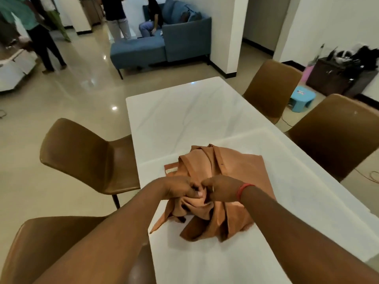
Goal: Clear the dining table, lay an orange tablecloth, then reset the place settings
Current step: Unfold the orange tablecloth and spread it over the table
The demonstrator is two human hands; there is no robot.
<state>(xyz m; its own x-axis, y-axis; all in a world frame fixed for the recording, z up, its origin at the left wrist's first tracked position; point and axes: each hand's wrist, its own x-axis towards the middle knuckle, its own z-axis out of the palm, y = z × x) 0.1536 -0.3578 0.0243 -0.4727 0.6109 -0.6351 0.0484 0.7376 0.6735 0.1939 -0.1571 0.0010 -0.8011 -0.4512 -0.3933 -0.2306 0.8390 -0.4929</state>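
Note:
The orange tablecloth [231, 171] lies bunched and partly folded on the near half of the white marble dining table [184, 111]. My left hand [180, 188] grips a gathered fold of the cloth at its near edge. My right hand [221, 190], with a red band on the wrist, pinches the same bunch right beside it. The two hands nearly touch, a little above the tabletop. Part of the cloth hangs down from my fingers onto the table.
Brown chairs stand around the table: two on the left [86, 154] [61, 249] and two on the right [272, 87] [336, 132]. A blue sofa [164, 44] and several people are at the back. A blue stool [302, 99] and a cable lie on the floor right.

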